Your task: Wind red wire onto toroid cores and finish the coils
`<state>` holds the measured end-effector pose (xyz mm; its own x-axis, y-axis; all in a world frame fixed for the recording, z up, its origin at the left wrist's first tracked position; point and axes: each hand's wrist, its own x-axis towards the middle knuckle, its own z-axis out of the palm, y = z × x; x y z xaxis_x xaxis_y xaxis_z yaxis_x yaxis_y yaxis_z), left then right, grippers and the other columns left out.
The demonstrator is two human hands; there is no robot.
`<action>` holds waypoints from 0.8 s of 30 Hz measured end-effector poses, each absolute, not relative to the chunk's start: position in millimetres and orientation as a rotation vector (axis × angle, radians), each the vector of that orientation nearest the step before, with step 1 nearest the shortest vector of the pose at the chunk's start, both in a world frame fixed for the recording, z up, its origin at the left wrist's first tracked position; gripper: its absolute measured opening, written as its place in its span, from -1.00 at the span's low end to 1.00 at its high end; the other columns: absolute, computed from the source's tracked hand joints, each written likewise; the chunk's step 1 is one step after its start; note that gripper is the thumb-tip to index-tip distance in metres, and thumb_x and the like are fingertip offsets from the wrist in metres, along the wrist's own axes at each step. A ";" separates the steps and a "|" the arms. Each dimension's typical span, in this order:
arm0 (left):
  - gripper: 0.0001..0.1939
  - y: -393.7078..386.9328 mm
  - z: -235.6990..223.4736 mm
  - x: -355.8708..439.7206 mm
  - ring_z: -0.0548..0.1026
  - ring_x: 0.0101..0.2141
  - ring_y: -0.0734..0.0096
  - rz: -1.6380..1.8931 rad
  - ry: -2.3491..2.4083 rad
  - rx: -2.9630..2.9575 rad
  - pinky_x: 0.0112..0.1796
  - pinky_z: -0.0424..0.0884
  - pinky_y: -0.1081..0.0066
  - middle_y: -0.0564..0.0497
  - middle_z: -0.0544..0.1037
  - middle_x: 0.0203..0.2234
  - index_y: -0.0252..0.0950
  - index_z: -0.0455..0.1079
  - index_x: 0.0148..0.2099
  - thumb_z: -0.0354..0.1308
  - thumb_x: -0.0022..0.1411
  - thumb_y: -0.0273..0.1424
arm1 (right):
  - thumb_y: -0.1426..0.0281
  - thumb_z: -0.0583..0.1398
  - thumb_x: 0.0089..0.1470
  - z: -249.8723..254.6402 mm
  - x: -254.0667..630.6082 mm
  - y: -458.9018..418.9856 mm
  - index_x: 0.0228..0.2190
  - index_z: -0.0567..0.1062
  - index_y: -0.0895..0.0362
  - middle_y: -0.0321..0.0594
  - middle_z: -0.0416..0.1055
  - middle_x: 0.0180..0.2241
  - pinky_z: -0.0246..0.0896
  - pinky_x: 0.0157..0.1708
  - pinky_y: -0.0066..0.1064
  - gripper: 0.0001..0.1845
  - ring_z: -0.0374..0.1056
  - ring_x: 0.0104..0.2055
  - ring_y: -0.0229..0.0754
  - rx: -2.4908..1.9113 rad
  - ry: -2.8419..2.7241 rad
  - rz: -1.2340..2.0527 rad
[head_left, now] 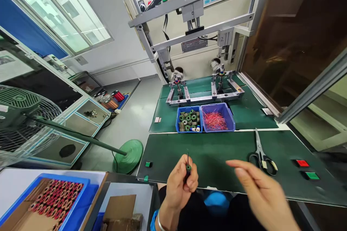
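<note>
My left hand (180, 184) is closed round a small green and black wound part (188, 168) with a thin dark pin sticking up from it, held just above the near edge of the green bench mat (217, 151). To its right hovers my right hand (257, 191), fingers stretched out and apart, holding nothing. Black-handled scissors (260, 155) lie on the mat just beyond the right hand's fingertips.
Two blue bins sit at the mat's far edge: one with several green wound parts (189, 118), one with red wires (216, 120). Behind them stands a machine with two fixtures (200, 90). Red (302, 163) and green (312, 175) buttons lie at right. A fan (24, 122) stands at left.
</note>
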<state>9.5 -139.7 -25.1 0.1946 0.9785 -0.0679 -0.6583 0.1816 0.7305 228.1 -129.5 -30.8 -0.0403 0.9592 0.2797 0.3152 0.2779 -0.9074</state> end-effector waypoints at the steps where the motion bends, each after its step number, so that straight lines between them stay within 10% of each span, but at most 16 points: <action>1: -0.66 -140.6 -24.3 14.6 -0.13 -0.68 0.65 1.264 0.591 0.644 -0.65 -0.09 0.62 0.24 0.14 -0.67 -0.24 0.31 -0.27 0.20 0.26 -0.07 | 0.24 0.13 0.28 -24.2 210.4 -128.9 -0.21 0.60 0.03 -0.33 0.57 -0.48 0.31 -0.62 -0.55 -0.75 0.39 -0.62 -0.29 -1.142 -1.606 0.839; 18: -0.52 -149.2 -36.6 24.7 0.00 -0.70 0.65 1.370 0.981 0.737 -0.62 -0.01 0.57 0.21 0.16 -0.78 -0.32 0.45 -0.39 0.21 0.19 0.04 | 0.32 0.16 0.27 -16.1 174.6 -140.1 -0.28 0.55 0.13 -0.41 0.25 -0.63 -0.01 -0.61 -0.53 -0.81 0.06 -0.62 -0.38 -0.919 -1.494 1.204; 24: -0.62 -140.8 -41.1 13.1 0.08 -0.70 0.62 1.366 1.084 0.637 -0.65 0.09 0.57 0.18 0.21 -0.77 -0.28 0.48 -0.41 0.42 -0.04 -0.07 | 0.06 0.44 -0.12 -71.8 296.2 -162.5 -0.55 0.47 0.19 -0.59 -0.09 -0.76 -0.29 -0.77 -0.58 -0.53 -0.28 -0.75 -0.51 -0.848 -0.726 1.637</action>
<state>13.1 -140.8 -41.1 -0.1311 0.9629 -0.2360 -0.4491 0.1546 0.8800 296.2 -162.5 -71.8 -0.1431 0.9768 -0.1591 -0.5383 -0.2118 -0.8157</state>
